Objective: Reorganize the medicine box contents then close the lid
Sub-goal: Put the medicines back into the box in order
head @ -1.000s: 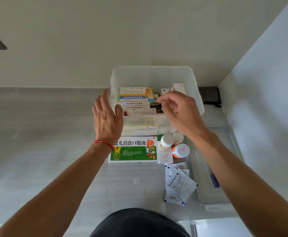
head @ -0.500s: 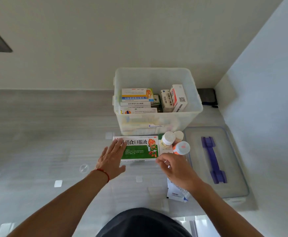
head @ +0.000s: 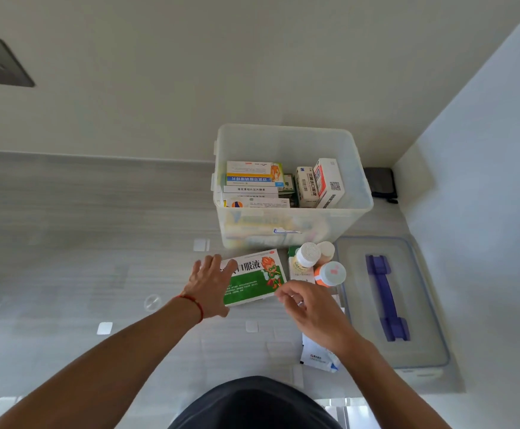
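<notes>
— Where's the medicine box (head: pixel 292 212)?

— On the pale grey floor, pushed against the wall near the corner, open, with cartons packed upright inside. Its lid (head: pixel 391 301) lies flat just right of it, purple handle up.

— And the hands?

— Both are at the green-and-white carton (head: pixel 254 278) lying just in front of the box. The left hand (head: pixel 210 286) lies over its left end, fingers spread and fairly straight, thumb down by the near edge; it looks like a grip starting, but I can't tell if it has closed. The right hand (head: pixel 308 305) hovers at the carton's right corner, fingers loosely curled, holding nothing that I can see.

— So which step?

— Still loading, I'd say. Next the carton must be lifted and stood or slid into the free room at the box's right side.

— What else is out?

— Three small bottles (head: pixel 317 263) just in front of the box, right of the carton, and sachets (head: pixel 319 356) farther out, under the right wrist. A dark pouch (head: pixel 380 184) sits right of the box in the corner.
</notes>
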`<state>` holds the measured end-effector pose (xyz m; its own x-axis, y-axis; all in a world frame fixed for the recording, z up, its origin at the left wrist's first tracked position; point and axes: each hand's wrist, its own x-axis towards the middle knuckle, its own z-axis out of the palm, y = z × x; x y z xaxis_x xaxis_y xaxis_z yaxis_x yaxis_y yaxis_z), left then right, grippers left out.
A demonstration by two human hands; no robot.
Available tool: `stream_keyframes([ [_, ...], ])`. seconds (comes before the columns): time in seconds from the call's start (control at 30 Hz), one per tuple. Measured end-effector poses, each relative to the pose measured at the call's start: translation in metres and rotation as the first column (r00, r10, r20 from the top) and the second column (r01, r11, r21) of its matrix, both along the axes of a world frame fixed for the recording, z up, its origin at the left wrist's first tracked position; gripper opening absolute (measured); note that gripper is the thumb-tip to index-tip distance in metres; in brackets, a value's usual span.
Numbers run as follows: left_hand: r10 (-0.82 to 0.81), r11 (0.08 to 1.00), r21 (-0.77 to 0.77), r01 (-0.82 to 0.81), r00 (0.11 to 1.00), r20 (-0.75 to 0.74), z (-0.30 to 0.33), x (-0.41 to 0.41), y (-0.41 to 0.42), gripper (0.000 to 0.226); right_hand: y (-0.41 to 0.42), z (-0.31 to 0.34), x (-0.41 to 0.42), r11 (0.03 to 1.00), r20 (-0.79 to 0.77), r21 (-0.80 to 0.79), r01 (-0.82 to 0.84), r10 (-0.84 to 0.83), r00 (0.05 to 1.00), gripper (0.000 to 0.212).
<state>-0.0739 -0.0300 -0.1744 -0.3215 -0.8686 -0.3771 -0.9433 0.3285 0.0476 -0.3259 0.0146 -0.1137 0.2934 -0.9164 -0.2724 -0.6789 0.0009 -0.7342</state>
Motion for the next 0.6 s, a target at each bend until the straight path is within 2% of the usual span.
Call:
stream_keyframes([
  [0.07,-0.01,1.0,0.013,0.011,0.995,-0.104,0.009,0.01,0.008,0.097,-0.001,0.009,-0.004,0.998,0.041,-0.048,0.037,-0.035,0.999,0.016],
  [0.2,0.008,0.99,0.135,0.039,0.943,-0.334,0.047,0.037,0.027,0.092,-0.003,0.036,-0.013,0.978,0.096,-0.178,0.107,-0.091,0.991,0.013],
  [0.3,0.006,0.985,0.157,0.067,0.905,-0.425,0.091,0.048,0.029,0.091,-0.012,0.062,-0.02,0.94,0.134,-0.309,0.145,-0.107,0.985,0.014],
  [0.37,-0.003,0.987,0.144,0.076,0.892,-0.451,0.121,0.048,0.022,0.092,-0.026,0.081,-0.025,0.881,0.202,-0.421,0.217,-0.142,0.969,0.013],
  [0.5,-0.069,0.998,-0.04,0.057,0.889,-0.452,0.174,0.031,-0.015,0.093,-0.073,0.108,-0.042,0.765,0.307,-0.51,0.393,-0.265,0.914,0.014],
  [0.6,-0.089,0.983,-0.186,0.003,0.884,-0.458,0.2,0.01,-0.063,0.092,-0.116,0.109,-0.055,0.743,0.347,-0.46,0.486,-0.353,0.869,0.014],
])
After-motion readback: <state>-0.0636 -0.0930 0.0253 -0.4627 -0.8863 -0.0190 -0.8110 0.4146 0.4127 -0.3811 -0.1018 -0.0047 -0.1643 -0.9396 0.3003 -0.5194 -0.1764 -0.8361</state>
